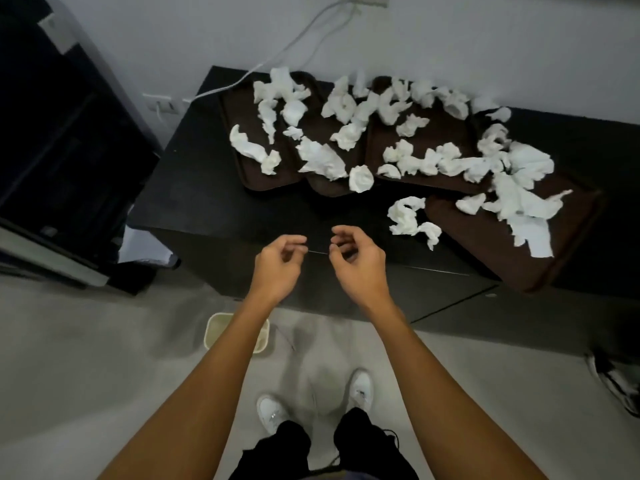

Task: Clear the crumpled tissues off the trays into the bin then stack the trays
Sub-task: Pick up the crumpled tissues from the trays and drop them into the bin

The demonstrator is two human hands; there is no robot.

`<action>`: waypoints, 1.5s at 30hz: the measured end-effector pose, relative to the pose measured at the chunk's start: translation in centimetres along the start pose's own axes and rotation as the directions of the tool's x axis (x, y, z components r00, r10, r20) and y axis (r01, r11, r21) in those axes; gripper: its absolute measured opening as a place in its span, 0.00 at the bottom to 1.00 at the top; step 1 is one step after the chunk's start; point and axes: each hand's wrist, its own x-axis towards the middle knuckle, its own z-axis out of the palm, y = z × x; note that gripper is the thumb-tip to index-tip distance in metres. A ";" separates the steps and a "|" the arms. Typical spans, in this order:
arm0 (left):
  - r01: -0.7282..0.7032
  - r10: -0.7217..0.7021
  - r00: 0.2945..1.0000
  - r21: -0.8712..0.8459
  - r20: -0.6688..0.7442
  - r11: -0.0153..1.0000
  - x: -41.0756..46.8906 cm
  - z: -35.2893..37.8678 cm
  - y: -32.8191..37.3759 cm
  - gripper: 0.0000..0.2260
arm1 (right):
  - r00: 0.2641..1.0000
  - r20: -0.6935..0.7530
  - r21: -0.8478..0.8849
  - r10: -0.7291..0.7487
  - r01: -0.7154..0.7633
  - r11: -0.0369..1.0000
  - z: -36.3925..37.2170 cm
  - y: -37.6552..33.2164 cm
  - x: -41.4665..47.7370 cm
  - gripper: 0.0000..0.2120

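Several dark brown trays lie on a black cabinet top (pixel 207 188): a left tray (pixel 242 112), a middle tray (pixel 440 133) and a right tray (pixel 485 244) that overhangs the front edge. Several crumpled white tissues (pixel 322 157) are scattered over them; one tissue (pixel 408 216) lies on the cabinet beside the right tray. My left hand (pixel 278 263) and my right hand (pixel 356 261) hover side by side in front of the cabinet edge, fingers loosely curled, holding nothing. A cream bin (pixel 214 329) stands on the floor below, partly hidden by my left forearm.
A dark appliance (pixel 62 150) stands at the left. A white cable (pixel 277 57) runs down the wall to the cabinet. My white shoes (pixel 272 412) stand on the grey floor; another shoe (pixel 616 382) lies at the right edge.
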 end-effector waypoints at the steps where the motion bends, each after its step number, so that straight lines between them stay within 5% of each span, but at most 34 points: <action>1: -0.015 0.015 1.000 -0.007 0.016 1.000 0.3 1.2 0.9 0.11 | 1.000 -0.020 -0.003 -0.005 0.005 1.000 -1.4 0.2 0.2 0.15; 8: -0.052 0.056 0.996 -0.047 0.070 0.998 1.5 10.0 5.3 0.09 | 0.993 -0.120 -0.158 0.004 -0.023 0.987 -10.7 3.4 2.8 0.13; 12: -0.046 0.049 0.996 -0.041 0.079 0.998 2.1 13.9 6.3 0.08 | 0.989 -0.140 -0.401 -0.042 -0.018 0.916 -14.6 5.9 4.8 0.15; 21: -0.014 0.013 1.000 0.004 0.028 1.000 3.6 18.7 7.3 0.09 | 0.991 0.133 -0.627 -0.032 0.109 0.771 -17.4 10.3 8.9 0.23; 28: -0.127 0.136 0.990 0.200 -0.034 0.972 5.5 20.5 6.8 0.19 | 0.986 0.167 -0.599 -0.016 0.114 0.793 -17.3 11.2 8.9 0.18; 31: -0.210 0.216 0.976 0.303 0.014 0.930 6.6 20.9 7.3 0.25 | 0.991 0.134 -0.568 0.016 0.064 0.821 -17.5 11.4 8.7 0.17; 36: -0.205 0.151 0.977 0.483 0.150 0.851 8.5 22.0 7.3 0.33 | 0.998 0.059 -0.525 0.018 0.016 0.851 -18.2 11.3 8.3 0.15; 39: -0.245 0.194 0.969 0.515 0.153 0.821 8.6 22.5 6.7 0.29 | 0.999 0.037 -0.504 0.019 0.003 0.864 -18.6 11.1 8.4 0.15; 45: -0.201 0.199 0.979 0.327 0.039 0.924 7.9 21.6 5.6 0.17 | 1.000 0.009 -0.480 0.012 -0.006 0.877 -18.4 10.8 8.5 0.14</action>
